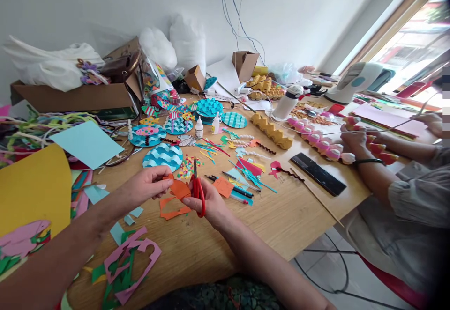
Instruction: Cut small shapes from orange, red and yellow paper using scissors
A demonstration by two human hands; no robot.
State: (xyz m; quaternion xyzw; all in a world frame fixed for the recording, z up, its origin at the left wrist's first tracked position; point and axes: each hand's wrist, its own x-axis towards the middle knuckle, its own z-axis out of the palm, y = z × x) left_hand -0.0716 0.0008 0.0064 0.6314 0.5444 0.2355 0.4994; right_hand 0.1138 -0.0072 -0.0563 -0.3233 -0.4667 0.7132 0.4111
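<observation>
The left hand [158, 182] pinches one end of an orange paper cutout [180, 188] — the right hand [207, 200] steadies its other end and grips the red-handled scissors [198, 193], blades pointing up and away. The cutout is held just above the wooden table [260, 235], near an orange paper scrap [172, 215]. Beyond the hands lies a blue wavy disc [162, 158] — two small glue bottles [198, 128] stand farther back.

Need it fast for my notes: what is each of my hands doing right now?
Left hand: closed, fingertips pinching the orange paper cutout.
Right hand: closed around the red scissors, thumb at the cutout's near end.
</observation>
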